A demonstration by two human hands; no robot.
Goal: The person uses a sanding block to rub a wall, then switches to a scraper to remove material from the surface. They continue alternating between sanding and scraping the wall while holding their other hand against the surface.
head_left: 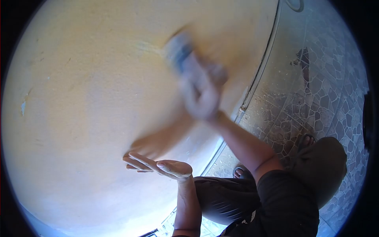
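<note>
Right hand (203, 93), blurred, has its grip closed around a paintbrush (178, 51), long axis toward 11 o'clock, bristles on the yellow wall (79, 98). Left hand (158, 166), open and empty, sits at 7 o'clock.

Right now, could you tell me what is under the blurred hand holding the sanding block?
Under the right hand and its sanding block lies the yellow wall, with a paler streak beside the block. The patch directly beneath them is covered.

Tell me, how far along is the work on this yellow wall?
Most of the wall looks evenly yellow. In hand: the right hand presses a blurred tool to it, with the left hand open beside it. Left: a small chipped spot.
</note>
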